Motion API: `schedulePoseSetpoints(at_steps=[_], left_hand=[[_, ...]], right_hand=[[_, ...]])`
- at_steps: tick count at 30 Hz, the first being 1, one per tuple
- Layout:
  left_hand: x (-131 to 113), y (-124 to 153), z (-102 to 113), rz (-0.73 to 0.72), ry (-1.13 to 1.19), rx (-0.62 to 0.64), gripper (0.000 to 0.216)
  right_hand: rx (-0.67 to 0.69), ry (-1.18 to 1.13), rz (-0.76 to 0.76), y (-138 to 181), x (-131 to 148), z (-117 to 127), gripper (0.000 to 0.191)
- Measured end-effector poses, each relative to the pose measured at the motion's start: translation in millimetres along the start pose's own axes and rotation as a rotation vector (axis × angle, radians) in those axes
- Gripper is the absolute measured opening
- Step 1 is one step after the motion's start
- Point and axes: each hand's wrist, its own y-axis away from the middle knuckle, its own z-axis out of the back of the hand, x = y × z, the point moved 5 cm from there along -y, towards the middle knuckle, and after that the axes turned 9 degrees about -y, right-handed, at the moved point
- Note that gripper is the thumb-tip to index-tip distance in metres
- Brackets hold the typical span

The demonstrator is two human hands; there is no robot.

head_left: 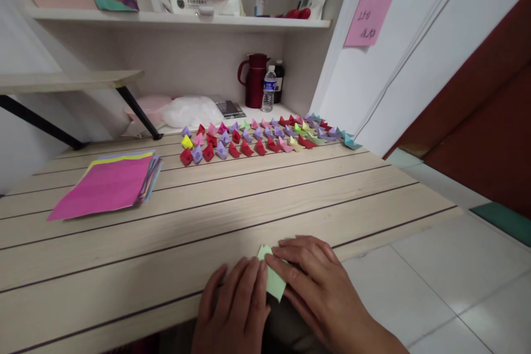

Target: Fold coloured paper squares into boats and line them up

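Note:
A small piece of folded light green paper [275, 284] is held between my hands at the near edge of the table. My left hand [234, 304] grips its left side, with the fingers together along the paper and the thumb mostly hidden below. From the right, my right hand [321, 285] has its index finger pressed on the upper face, its other fingers curled at the far side. Part of the paper is covered by these fingers. Farther back stand rows of small folded paper boats [246, 147] in red, purple, pink, yellow, green and blue.
A stack of coloured paper sheets [105, 185], magenta on top, lies at the left of the slatted wooden table [199, 199]. Behind are a plastic bag [193, 112], a dark red jug [256, 82] and a water bottle [269, 88]. A raised shelf [62, 82] stands at the left.

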Motion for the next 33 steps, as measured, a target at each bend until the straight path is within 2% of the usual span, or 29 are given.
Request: schedulePoseSetpoints(at_steps=[2, 5, 8, 11, 16, 21, 25, 33], left_hand=[[1.0, 2.9, -1.5, -0.045, -0.003, -0.023, 0.033], [6.2, 2.2, -1.0, -0.116, 0.010, 0.005, 0.038], [13.1, -1.8, 1.2, -0.090, 0.077, 0.047, 0.037], [16.5, -7.2, 4.1, -0.058, 0.145, 0.055, 0.033], [21.2, -16.0, 8.3, 0.022, 0.254, 0.049, 0.023], [24.2, -20.8, 4.4, 0.186, 0.260, 0.079, 0.003], [22.3, -22.6, -1.0, 0.257, 0.191, 0.096, 0.011], [19.8, -25.1, -2.7, 0.275, 0.134, 0.124, 0.010]], right_hand=[[0.029, -0.030, -0.028, 1.2, -1.4, 1.3, 0.039], [0.046, -0.104, -0.073, 0.8, -3.0, 4.2, 0.029], [0.032, -0.150, -0.096, -1.9, -2.6, 5.3, 0.015], [-0.020, -0.151, -0.136, -4.9, -2.3, 5.1, 0.008], [-0.081, -0.165, -0.181, -7.8, -0.9, 4.4, 0.007], [-0.102, -0.158, -0.234, -10.3, -1.9, 2.8, 0.007], [-0.125, -0.102, -0.263, -13.4, -1.0, -0.9, 0.009], [-0.104, -0.019, -0.290, -14.1, -1.2, -5.7, 0.009]])
